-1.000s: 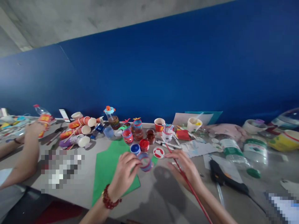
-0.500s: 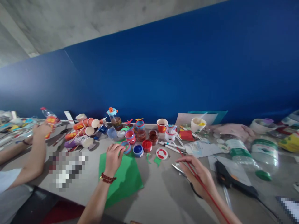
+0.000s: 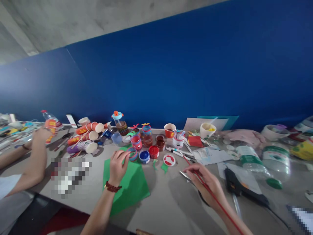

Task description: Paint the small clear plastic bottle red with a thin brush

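Note:
Under my right hand [image 3: 205, 182] lie the scissors [image 3: 186, 176], partly hidden. That hand is closed around a long red-handled paintbrush [image 3: 199, 174], its tip pointing away from me. Above a green sheet of paper [image 3: 133, 187], my left hand [image 3: 119, 166] has its fingers bent, with the fingertips at the side of a small clear jar [image 3: 132, 154] with a coloured rim. The grip appears to be on that jar. Just right of it stand an open jar of blue paint [image 3: 144, 157] and one of red paint [image 3: 154, 152]. A lid smeared with red [image 3: 169, 160] lies nearby.
Markers [image 3: 179, 152] and a paper cup [image 3: 169, 130] are further back. On the right are a black glue gun [image 3: 242, 189] with its cord and plastic bottles [image 3: 276, 160]. Paper-cup rolls [image 3: 89, 129] lie left, beside another person's arms [image 3: 39, 156]. A blue wall [image 3: 171, 71] stands behind.
The camera view has shifted slightly. Both my hands stay nearly in place, the paintbrush still in the right one. The other person's hands at the left have moved a little with their orange-wrapped item.

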The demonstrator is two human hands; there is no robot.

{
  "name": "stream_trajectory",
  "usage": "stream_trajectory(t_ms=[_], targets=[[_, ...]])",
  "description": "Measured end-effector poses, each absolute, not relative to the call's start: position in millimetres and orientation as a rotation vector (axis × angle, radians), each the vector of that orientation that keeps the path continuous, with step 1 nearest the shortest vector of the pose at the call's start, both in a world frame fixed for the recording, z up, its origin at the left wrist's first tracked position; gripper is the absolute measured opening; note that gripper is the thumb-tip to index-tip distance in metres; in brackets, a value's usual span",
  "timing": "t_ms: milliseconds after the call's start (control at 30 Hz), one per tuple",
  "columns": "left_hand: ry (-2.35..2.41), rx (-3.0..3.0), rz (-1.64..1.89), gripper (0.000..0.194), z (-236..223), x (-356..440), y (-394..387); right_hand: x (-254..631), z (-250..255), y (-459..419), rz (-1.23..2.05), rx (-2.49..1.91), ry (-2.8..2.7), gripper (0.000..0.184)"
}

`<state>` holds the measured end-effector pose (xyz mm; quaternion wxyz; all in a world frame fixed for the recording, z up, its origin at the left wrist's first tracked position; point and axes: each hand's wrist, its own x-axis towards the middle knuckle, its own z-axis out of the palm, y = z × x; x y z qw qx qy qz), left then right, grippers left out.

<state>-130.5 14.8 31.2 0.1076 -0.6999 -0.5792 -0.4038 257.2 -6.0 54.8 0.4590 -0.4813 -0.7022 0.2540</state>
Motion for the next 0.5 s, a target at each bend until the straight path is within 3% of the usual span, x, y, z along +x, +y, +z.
stream_trajectory(t_ms=[233, 367, 500], targets=[[-1.529, -2.305, -1.438, 0.022, 52, -80, -4, 263, 70, 6, 0.784, -1.108, -1.596, 0.036], [-1.201, -2.801, -1.27, 0.047, 36, -19, -13, 269, 93, 24, 0.719, -1.001, -1.53, 0.05], [-0.904, -3.06, -0.877, 0.057, -3, 29, -15, 269, 115, 38, 0.662, -1.004, -1.575, 0.053]])
